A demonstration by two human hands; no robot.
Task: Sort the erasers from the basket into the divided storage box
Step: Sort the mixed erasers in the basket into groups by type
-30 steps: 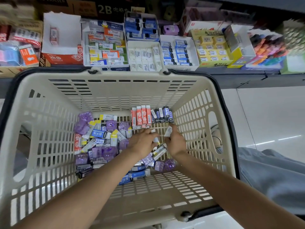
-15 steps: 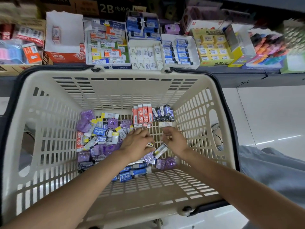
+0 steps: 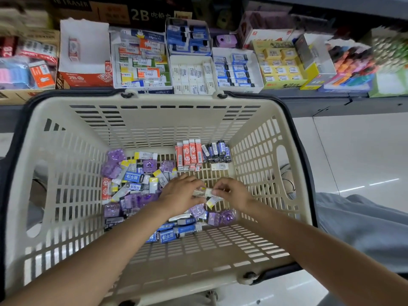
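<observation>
A cream plastic basket [image 3: 136,129] fills the view, with several loose erasers piled on its floor. Red-sleeved erasers [image 3: 188,154] and dark blue ones [image 3: 217,152] stand in neat rows at the far side, and a single white eraser [image 3: 219,166] lies just in front of them. Purple-wrapped erasers [image 3: 136,199] and blue ones [image 3: 171,235] lie mixed on the left and near side. My left hand [image 3: 180,195] and my right hand [image 3: 234,192] meet over the middle, both pinching small white and yellow erasers [image 3: 208,193] between their fingertips. The divided storage box [image 3: 192,71] stands on the shelf behind.
The shelf behind the basket holds several open display cartons: an orange 2B carton [image 3: 85,77] at the left, a yellow carton [image 3: 279,62] at the right, coloured items [image 3: 351,62] further right. Pale floor tiles [image 3: 357,151] and a grey trouser leg [image 3: 362,226] lie right of the basket.
The right hand set a white eraser down in front of the dark blue row, then drew back. Both hands have now come together over the white and yellow erasers in the middle.
</observation>
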